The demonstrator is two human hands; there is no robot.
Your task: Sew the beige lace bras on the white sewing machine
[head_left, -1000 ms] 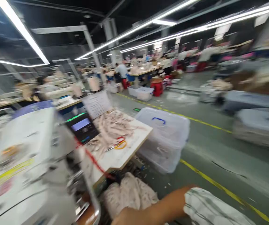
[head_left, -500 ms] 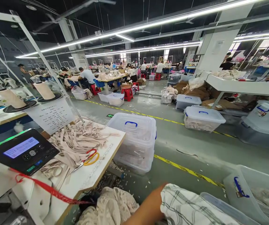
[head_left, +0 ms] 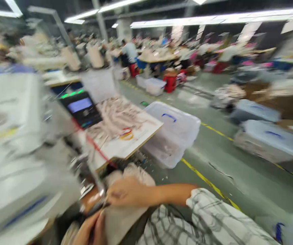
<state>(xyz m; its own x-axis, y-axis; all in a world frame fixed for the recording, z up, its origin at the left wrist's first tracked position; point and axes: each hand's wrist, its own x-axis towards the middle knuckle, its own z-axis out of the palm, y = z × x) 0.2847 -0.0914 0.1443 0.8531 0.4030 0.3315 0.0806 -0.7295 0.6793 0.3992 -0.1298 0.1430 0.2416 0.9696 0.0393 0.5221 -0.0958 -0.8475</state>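
My right hand is closed on the edge of a beige fabric piece, right in front of the metal parts of a sewing machine. Lower down, my left hand lies along the fabric's left side, its fingers bent and pressed to the cloth; motion blurs it. Behind my right hand a heap of pale fabric hangs below the table corner. A red strap runs from the control panel down toward the machine.
On the white table lie a pile of beige strips and scissors with red and yellow handles. A lidded clear bin stands beside it. More bins line the aisle past yellow floor tape. People work at tables farther back.
The view has swung left and down, blurring the scene. Both hands have come into sight at the sewing machine with the beige fabric; before, only my right forearm showed.
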